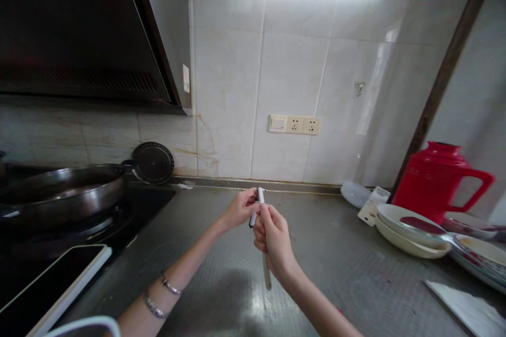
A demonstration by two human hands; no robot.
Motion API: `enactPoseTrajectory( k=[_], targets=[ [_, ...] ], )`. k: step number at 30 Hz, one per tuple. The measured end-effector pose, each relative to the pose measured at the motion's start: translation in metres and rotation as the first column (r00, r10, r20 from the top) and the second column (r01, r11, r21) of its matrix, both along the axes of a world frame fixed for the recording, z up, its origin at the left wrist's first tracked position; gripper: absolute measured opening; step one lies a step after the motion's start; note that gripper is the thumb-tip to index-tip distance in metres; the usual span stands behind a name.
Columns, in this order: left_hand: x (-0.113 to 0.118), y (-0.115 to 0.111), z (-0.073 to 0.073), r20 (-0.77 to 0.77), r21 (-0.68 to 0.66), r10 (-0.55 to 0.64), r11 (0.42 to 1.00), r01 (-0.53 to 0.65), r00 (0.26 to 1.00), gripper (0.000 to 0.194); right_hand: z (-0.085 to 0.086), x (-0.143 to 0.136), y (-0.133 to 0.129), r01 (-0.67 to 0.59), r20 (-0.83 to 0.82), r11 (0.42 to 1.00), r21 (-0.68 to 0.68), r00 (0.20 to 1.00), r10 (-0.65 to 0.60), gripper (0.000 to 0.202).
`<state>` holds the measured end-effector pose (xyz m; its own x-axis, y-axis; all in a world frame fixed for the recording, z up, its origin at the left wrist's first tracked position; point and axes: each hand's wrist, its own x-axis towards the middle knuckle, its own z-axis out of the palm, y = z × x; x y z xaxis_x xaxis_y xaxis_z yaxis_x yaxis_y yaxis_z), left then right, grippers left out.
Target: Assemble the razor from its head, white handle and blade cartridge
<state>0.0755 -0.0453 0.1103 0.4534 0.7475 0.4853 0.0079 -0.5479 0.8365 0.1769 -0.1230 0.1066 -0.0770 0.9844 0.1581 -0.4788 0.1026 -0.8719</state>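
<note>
My right hand (274,237) is closed around a slim white tool (267,274) with a long pale handle. Its lower end sticks out below my fist, and a white upper end rises above the thumb. The fingers of my left hand (239,209) are pinched at that upper end. A small dark-and-white piece (252,219) shows between the two hands; I cannot make out whether it belongs to the tool. Both hands are above the grey metal counter (205,274), close together.
To the left, a steel frying pan (95,185) sits on the black stove (152,205), under a range hood (162,26). A phone-like slab (75,284) lies at lower left. Stacked dishes (415,245), a red thermos jug (425,184) and white paper (470,308) are at right.
</note>
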Motion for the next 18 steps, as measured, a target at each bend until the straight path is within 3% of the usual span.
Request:
enactPoseTrajectory(
  k=[3, 9, 15, 18],
  targets=[
    [-0.005, -0.001, 0.005, 0.025, -0.05, -0.015, 0.999, 0.016, 1.0, 0.017, -0.003, 0.0, -0.005, -0.019, 0.014, 1.0, -0.025, 1.0, 0.02, 0.04],
    [-0.004, -0.007, 0.007, -0.013, -0.053, -0.017, 0.998, 0.017, 1.0, 0.017, 0.017, 0.012, -0.002, 0.047, -0.047, 0.997, 0.069, 0.998, -0.043, 0.037],
    [-0.007, -0.002, 0.007, 0.017, -0.028, -0.025, 0.999, 0.025, 1.0, 0.014, 0.003, 0.004, -0.009, -0.009, 0.018, 1.0, -0.015, 1.0, 0.009, 0.039],
    [-0.008, 0.001, 0.006, 0.012, -0.052, -0.012, 0.999, 0.012, 1.0, 0.016, 0.01, 0.007, -0.01, 0.008, 0.014, 0.999, 0.033, 1.0, -0.009, 0.039]
  ],
)
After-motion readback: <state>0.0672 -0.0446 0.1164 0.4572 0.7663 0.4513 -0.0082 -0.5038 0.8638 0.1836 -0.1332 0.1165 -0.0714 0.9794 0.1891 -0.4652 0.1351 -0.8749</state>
